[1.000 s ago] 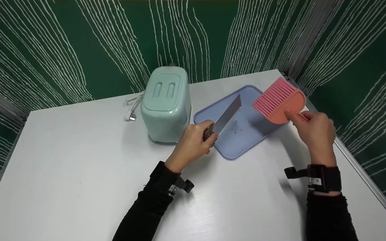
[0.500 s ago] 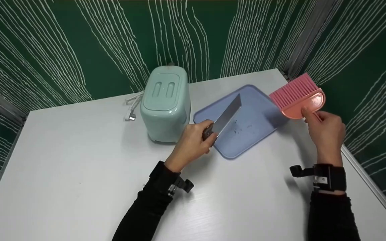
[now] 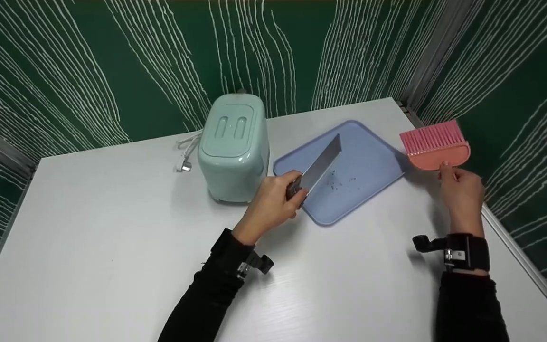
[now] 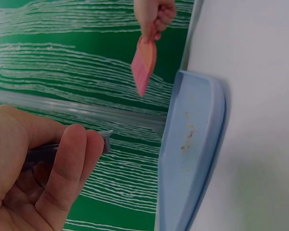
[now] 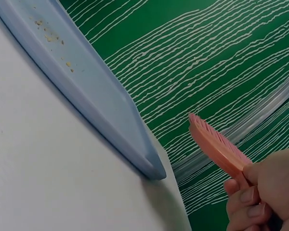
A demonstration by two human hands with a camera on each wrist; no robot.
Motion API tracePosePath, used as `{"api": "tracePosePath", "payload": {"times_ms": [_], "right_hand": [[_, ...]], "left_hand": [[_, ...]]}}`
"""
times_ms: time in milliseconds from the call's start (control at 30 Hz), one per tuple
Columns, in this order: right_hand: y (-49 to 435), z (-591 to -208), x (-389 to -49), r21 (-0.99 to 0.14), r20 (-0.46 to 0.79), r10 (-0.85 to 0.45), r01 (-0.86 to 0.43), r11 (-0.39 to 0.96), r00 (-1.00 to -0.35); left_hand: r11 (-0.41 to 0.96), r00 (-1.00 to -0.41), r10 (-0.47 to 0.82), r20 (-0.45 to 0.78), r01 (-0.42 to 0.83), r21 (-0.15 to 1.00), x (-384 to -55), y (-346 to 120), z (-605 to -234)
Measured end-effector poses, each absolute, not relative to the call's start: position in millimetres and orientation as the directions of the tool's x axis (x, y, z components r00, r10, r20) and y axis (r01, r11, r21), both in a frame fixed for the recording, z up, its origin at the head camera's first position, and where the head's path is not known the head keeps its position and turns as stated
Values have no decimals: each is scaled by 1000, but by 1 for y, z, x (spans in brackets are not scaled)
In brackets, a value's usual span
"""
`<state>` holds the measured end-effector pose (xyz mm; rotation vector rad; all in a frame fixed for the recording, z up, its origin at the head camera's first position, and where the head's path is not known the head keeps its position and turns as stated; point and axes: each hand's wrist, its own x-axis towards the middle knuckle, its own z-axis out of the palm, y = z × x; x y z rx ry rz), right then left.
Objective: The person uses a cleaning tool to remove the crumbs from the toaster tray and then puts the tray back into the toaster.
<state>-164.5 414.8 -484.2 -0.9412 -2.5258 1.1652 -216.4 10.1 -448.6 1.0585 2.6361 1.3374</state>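
Observation:
My left hand [image 3: 273, 199] grips the dark handle of a knife [image 3: 322, 164], whose broad blade points away over the blue tray [image 3: 368, 199]. In the left wrist view the left fingers [image 4: 70, 159] curl round that handle. On the right, my right hand [image 3: 463, 192] pinches the short handle of an orange brush [image 3: 439, 156] with pink bristles. The brush hangs in the air just past the tray's right corner, bristles facing away from me. In the right wrist view the brush [image 5: 216, 149] is seen edge-on. Small crumbs [image 4: 189, 137] lie scattered on the tray.
A mint-green toaster [image 3: 233, 152] stands left of the tray, close to the left hand. Its white cord and plug [image 3: 185, 164] lie behind it to the left. The white table [image 3: 112, 247] ends at green walls with white lines [image 3: 292, 57] at the back and right.
The brush has moved right, away from over the tray, and turned so its bristles point more straight back. My left hand and the knife have stayed in place.

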Motion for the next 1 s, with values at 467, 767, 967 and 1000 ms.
{"api": "tracePosePath", "payload": {"times_ms": [467,767,967,1000], "right_hand": [[419,-499,-167,-820,-273,457,453,349,-846],[418,-506,-169,-832,-379,380,490,259,-844],[415,-508,-171,-820,-416,375,520,239,-829],[414,-508,-171,-820,-418,373,520,237,-828]], "left_hand": [[409,-762,572,303,586,700,-217,11,-452],[418,-761,572,306,591,689,-217,11,-452],[417,-766,571,294,579,700,-217,11,-452],[416,-767,572,290,576,703,-217,11,-452]]}}
